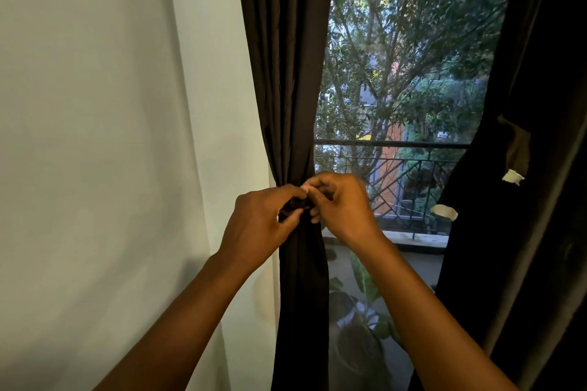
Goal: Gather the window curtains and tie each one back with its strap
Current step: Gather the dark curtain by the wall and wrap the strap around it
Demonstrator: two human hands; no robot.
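A dark brown left curtain (282,79) hangs bunched into a narrow column beside the window, pinched in at hand height. Around that waist runs a dark strap (293,205), mostly hidden by my fingers. My left hand (263,222) grips the strap from the left. My right hand (341,203) pinches its other end from the right, with a small pale tab showing at the fingertips. The two hands touch in front of the curtain. The right curtain (536,168) hangs dark at the right edge, with a loose strap (516,149) dangling on it, ending in a pale tab.
A white wall (111,136) fills the left half. The window pane (403,73) between the curtains looks out on trees and a balcony railing (397,144). A second pale tab (446,211) sticks out at the right curtain's edge. Potted leaves (359,311) sit low behind the glass.
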